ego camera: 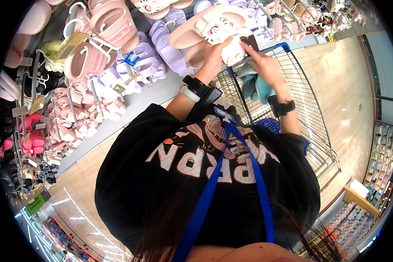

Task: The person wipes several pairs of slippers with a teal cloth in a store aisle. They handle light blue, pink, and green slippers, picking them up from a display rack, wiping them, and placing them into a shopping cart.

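My left hand (212, 56) grips a pair of pale pink slippers (185, 31) with white cartoon-animal faces on their straps. One slipper's white decorated strap (233, 52) faces my right hand (268, 70). The index finger of that hand reaches out to the strap's edge; whether it presses on it is hard to tell. Just below my right hand is a teal pair of slippers (253, 85), partly covered by the hand. I cannot tell whether the curled fingers hold them or they rest at the cart. Lilac slippers (170, 49) hang close beside my left hand.
A wire shopping cart (291, 98) stands right in front of me, with a round blue item (268, 125) by it. Display hooks on the left carry pink slippers (113, 24) and smaller pink pairs (72, 108). Shelves of goods (347, 222) stand at the lower right.
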The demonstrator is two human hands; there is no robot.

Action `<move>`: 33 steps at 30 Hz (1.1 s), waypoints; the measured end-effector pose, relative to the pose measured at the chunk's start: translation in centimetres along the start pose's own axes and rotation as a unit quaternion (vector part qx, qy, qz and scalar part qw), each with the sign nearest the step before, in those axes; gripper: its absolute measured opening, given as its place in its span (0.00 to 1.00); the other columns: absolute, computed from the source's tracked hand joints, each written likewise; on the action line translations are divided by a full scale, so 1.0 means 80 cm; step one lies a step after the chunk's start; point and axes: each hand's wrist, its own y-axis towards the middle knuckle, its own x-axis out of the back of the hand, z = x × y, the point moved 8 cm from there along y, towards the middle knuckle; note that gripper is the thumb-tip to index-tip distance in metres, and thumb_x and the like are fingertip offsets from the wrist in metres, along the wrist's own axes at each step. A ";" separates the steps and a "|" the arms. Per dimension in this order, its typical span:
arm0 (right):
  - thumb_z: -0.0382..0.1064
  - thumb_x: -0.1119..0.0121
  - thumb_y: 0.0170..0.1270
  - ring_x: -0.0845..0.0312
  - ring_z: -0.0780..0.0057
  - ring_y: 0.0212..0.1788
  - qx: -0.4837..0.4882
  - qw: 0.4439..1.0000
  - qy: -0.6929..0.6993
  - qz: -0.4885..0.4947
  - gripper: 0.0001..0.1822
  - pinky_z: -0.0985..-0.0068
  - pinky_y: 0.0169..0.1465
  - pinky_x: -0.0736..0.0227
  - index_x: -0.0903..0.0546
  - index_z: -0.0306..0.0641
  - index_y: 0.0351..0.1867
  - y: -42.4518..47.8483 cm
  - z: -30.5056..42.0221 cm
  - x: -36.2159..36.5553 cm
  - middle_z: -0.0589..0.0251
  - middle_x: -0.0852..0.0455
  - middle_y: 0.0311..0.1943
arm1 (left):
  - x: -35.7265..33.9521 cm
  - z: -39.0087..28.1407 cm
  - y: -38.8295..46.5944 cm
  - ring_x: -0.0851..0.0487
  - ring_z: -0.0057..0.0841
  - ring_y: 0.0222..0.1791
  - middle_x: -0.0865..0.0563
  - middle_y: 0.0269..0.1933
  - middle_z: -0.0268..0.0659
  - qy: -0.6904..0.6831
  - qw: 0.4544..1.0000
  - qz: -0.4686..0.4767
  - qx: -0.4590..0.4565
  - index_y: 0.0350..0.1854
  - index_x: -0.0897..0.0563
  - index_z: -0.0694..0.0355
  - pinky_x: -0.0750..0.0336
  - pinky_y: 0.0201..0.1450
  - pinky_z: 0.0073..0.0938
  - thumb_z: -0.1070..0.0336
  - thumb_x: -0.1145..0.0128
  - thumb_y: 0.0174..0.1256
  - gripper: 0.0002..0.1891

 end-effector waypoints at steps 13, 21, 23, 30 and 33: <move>0.49 0.38 0.51 0.37 0.58 0.53 0.029 0.973 0.008 -0.230 0.26 0.56 0.56 0.46 0.28 0.35 0.48 -0.002 0.062 0.057 0.53 0.31 0.52 | -0.002 0.055 -0.013 0.22 0.25 0.43 0.21 0.46 0.37 -0.112 0.985 0.004 0.134 0.48 0.27 0.65 0.25 0.45 0.28 0.66 0.46 0.60 0.15; 0.34 0.37 0.37 0.34 0.52 0.55 0.094 0.970 0.067 -0.216 0.24 0.63 0.54 0.35 0.28 0.31 0.40 -0.010 0.048 0.007 0.51 0.27 0.47 | -0.005 0.041 -0.017 0.24 0.25 0.46 0.23 0.45 0.34 -0.104 0.990 0.058 0.076 0.47 0.27 0.60 0.28 0.44 0.28 0.58 0.54 0.65 0.14; 0.34 0.38 0.38 0.32 0.51 0.52 0.147 0.967 0.063 -0.200 0.24 0.64 0.51 0.33 0.28 0.31 0.41 -0.012 0.046 0.005 0.50 0.26 0.46 | 0.014 0.056 -0.008 0.25 0.26 0.48 0.24 0.48 0.35 -0.052 0.988 0.134 0.060 0.50 0.29 0.60 0.28 0.48 0.28 0.57 0.55 0.65 0.16; 0.26 0.53 0.45 0.27 0.69 0.34 -0.230 0.805 0.385 -0.388 0.22 0.75 0.38 0.31 0.29 0.32 0.47 -0.044 -0.083 0.030 0.56 0.22 0.35 | -0.016 0.027 -0.031 0.35 0.32 0.59 0.31 0.58 0.39 -0.126 0.989 0.032 0.075 0.61 0.38 0.61 0.38 0.61 0.38 0.57 0.48 0.64 0.26; 0.26 0.50 0.46 0.28 0.74 0.38 -0.243 0.751 0.461 -0.405 0.22 0.81 0.42 0.33 0.28 0.30 0.48 -0.070 -0.120 0.030 0.60 0.23 0.36 | -0.017 0.020 -0.025 0.35 0.32 0.61 0.32 0.60 0.40 -0.156 0.985 0.028 0.068 0.61 0.38 0.62 0.39 0.62 0.38 0.57 0.49 0.64 0.26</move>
